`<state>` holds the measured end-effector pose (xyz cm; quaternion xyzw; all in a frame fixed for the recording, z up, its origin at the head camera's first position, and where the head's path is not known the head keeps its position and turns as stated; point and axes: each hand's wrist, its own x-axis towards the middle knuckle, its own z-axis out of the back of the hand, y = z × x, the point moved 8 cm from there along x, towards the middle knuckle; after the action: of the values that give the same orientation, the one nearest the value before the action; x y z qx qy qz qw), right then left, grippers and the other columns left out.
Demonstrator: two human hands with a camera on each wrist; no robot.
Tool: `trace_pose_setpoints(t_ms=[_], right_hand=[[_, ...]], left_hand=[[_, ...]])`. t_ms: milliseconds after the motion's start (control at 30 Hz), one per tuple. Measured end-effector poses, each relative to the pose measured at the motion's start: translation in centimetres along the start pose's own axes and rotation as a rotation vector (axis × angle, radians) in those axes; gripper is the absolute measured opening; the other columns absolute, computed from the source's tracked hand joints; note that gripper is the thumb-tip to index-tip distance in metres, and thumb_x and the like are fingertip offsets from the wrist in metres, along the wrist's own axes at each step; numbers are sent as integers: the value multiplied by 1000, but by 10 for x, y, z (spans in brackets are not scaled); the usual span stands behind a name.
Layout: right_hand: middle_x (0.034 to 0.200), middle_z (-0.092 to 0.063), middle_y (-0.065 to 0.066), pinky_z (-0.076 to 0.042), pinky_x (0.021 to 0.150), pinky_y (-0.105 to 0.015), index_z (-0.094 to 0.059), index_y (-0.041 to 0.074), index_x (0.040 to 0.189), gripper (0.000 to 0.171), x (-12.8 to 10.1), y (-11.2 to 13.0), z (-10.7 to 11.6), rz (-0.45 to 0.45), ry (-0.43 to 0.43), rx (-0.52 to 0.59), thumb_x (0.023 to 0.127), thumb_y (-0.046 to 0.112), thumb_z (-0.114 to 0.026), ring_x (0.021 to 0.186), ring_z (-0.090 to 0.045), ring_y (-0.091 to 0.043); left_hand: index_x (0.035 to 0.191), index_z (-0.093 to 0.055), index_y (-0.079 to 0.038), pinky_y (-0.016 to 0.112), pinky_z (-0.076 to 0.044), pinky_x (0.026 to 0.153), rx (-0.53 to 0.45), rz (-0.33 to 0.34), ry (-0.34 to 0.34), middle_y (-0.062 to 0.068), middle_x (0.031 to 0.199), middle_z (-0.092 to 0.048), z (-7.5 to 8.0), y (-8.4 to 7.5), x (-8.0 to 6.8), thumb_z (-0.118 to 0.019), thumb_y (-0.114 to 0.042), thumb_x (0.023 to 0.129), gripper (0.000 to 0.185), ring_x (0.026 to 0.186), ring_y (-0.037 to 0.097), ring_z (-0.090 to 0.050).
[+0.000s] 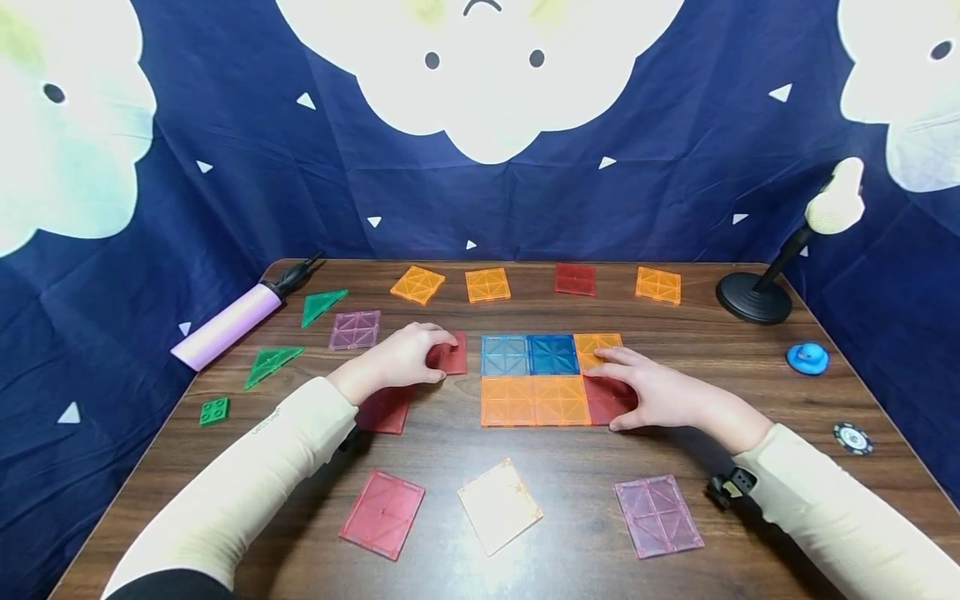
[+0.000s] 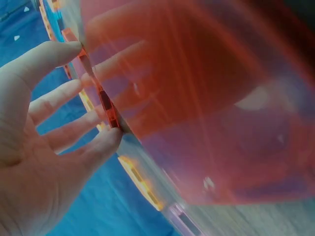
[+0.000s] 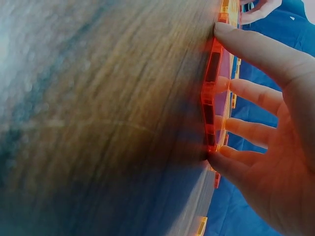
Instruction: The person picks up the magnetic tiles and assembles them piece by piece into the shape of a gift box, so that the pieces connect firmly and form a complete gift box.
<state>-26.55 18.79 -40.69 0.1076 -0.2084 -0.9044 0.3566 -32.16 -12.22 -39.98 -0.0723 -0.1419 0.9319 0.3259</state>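
Observation:
My left hand (image 1: pixel 401 357) grips a red magnetic tile (image 1: pixel 457 358) by its edges, just left of a joined block of tiles. In the left wrist view the thumb and fingertips meet this tile's rim (image 2: pixel 107 104). The block has a light blue tile (image 1: pixel 504 356), a dark blue tile (image 1: pixel 553 356) and an orange tile (image 1: pixel 592 342) along its back row. Two orange tiles (image 1: pixel 508 402) and a red tile (image 1: pixel 602 400) form the front row. My right hand (image 1: pixel 660 390) holds that front red tile by opposite edges, thumb at the near side, other fingers reaching over it.
Another red tile (image 1: pixel 387 412) lies under my left wrist. Nearer are a pink-red tile (image 1: pixel 383 514), a glare-whitened tile (image 1: pixel 500 506) and a purple tile (image 1: pixel 658 517). Several tiles line the back. An umbrella (image 1: pixel 228 325) lies left; a microphone stand (image 1: pixel 753 297) and rubber duck (image 1: pixel 807 358) stand right.

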Motion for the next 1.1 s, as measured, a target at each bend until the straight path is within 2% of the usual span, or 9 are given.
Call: trace_pose_setpoints(t_ms=[367, 633, 833, 1100], right_hand=[[154, -39, -27, -31, 109, -68, -60, 9, 141, 72, 0, -1, 0, -1, -2, -5, 79, 30, -89, 142, -29, -53], [153, -40, -27, -32, 108, -68, -60, 9, 141, 72, 0, -2, -1, 0, -3, -9, 78, 31, -89, 141, -30, -53], [154, -39, -27, -33, 108, -67, -60, 9, 141, 72, 0, -3, -2, -4, 9, -7, 79, 32, -88, 141, -30, -53], [154, -39, -27, -32, 108, -68, -60, 9, 141, 73, 1, -3, -2, -4, 9, -2, 79, 32, -89, 141, -30, -54]], left_hand=[[129, -66, -2, 50, -47, 103, 7, -46, -5, 19, 132, -63, -2, -16, 0, -81, -18, 83, 51, 122, 38, -58], [130, -66, -3, 49, -48, 102, 5, -43, -6, 19, 132, -63, -4, -16, 2, -81, -19, 83, 52, 121, 38, -58], [130, -66, -2, 50, -48, 101, 4, -68, -17, 20, 131, -63, -4, -19, 7, -80, -19, 84, 51, 120, 38, -58], [130, -65, -2, 50, -45, 104, -12, -75, -6, 20, 133, -61, -6, -21, 9, -80, -20, 85, 51, 123, 38, -56]])
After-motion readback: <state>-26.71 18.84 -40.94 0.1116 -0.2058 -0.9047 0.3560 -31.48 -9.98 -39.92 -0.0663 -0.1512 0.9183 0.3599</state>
